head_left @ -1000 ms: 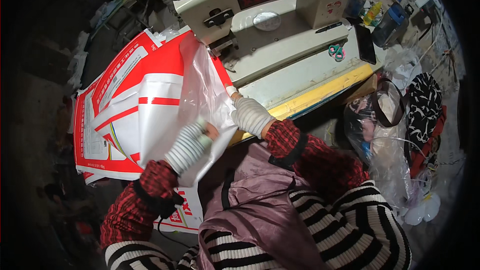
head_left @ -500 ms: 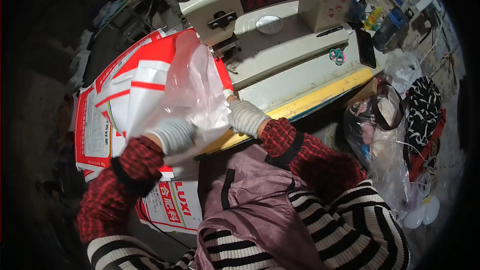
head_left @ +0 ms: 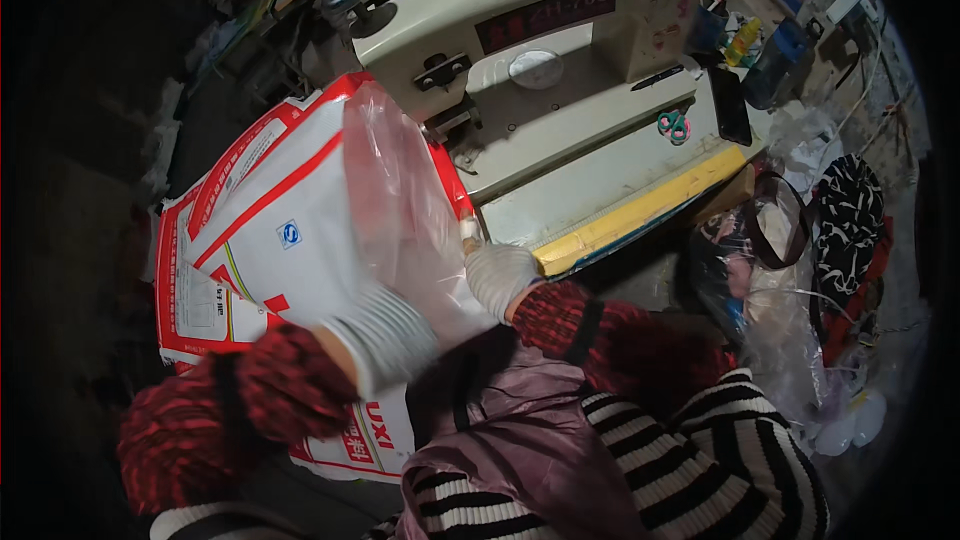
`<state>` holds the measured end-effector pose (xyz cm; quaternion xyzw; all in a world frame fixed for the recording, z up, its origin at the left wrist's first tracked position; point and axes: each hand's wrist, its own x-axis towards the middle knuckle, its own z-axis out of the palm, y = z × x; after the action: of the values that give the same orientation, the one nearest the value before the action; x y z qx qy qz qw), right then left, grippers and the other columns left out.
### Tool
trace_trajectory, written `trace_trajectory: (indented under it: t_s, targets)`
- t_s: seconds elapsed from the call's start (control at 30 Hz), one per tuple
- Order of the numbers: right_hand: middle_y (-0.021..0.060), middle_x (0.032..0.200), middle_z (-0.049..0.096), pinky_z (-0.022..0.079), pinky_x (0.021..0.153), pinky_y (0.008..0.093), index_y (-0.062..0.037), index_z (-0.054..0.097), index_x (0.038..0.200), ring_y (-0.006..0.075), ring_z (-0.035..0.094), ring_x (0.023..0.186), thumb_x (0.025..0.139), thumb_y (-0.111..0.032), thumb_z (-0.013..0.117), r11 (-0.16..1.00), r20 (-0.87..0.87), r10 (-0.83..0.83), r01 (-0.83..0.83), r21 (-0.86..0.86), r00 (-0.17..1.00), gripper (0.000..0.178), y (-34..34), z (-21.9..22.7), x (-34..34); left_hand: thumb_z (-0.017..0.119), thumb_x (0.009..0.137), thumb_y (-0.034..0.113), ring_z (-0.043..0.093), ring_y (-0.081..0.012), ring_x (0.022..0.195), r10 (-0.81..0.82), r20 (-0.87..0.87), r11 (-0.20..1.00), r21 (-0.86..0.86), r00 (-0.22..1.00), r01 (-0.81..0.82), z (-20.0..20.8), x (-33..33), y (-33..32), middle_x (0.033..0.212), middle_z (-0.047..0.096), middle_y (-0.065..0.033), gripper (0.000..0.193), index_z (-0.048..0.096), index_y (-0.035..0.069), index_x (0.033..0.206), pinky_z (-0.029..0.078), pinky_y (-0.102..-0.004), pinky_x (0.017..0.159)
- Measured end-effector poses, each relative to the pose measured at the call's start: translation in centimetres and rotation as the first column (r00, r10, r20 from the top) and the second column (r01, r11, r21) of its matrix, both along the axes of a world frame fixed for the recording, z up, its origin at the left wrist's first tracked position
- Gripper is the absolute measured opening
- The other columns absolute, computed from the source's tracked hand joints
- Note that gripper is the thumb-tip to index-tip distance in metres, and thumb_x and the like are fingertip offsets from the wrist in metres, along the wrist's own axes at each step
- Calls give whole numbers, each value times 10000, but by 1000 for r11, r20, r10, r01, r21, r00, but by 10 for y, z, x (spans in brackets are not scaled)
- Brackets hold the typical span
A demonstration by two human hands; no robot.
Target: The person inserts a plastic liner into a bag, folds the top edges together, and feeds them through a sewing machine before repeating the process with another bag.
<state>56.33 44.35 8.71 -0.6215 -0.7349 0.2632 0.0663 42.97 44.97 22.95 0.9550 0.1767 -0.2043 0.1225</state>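
A large red-and-white printed sack [head_left: 260,230] lies to the left of a cream sewing machine [head_left: 545,25], its red edge beside the needle area. A clear plastic liner [head_left: 400,190] spreads out of the sack's mouth. My gloved right hand [head_left: 498,278] is closed on the red-edged corner of the sack, at the front of the machine bed. Lower and to the left, my gloved left hand [head_left: 380,335] is curled at the liner's near edge; its fingertips are turned under and out of sight.
Green-handled scissors [head_left: 673,127], a pen [head_left: 657,78] and a dark phone [head_left: 729,105] lie on the machine bed. Yellow tape [head_left: 640,210] runs along its front edge. Plastic bags [head_left: 770,310] hang at the right. Another printed sack [head_left: 350,450] lies below my left arm.
Both hands have come nearer to me, the left one further and slightly to the right. The sack has followed, and its folded front now lies flatter.
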Motion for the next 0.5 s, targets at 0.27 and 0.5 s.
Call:
trace_trajectory:
  t_s: [0.27, 0.5]
  targets:
    - [242, 874, 655, 489, 732, 475, 60, 551, 1099, 374, 643, 816, 969, -307, 258, 995, -87, -88, 91, 30, 992, 487, 80, 3, 5, 531, 762, 146, 596, -273, 616, -268, -198, 957, 55, 943, 284, -19, 33, -13, 717, 647, -106, 228, 680, 71, 918, 461, -425, 631]
    - [251, 925, 650, 460, 817, 438, 48, 507, 1214, 430, 606, 892, 936, -466, 295, 987, -246, -2, -37, -155, 969, 621, 17, 18, 3, 528, 801, 158, 641, -298, 681, -126, -194, 990, -88, 973, 110, 5, 51, -21, 727, 640, -121, 224, 680, 37, 913, 513, -390, 615]
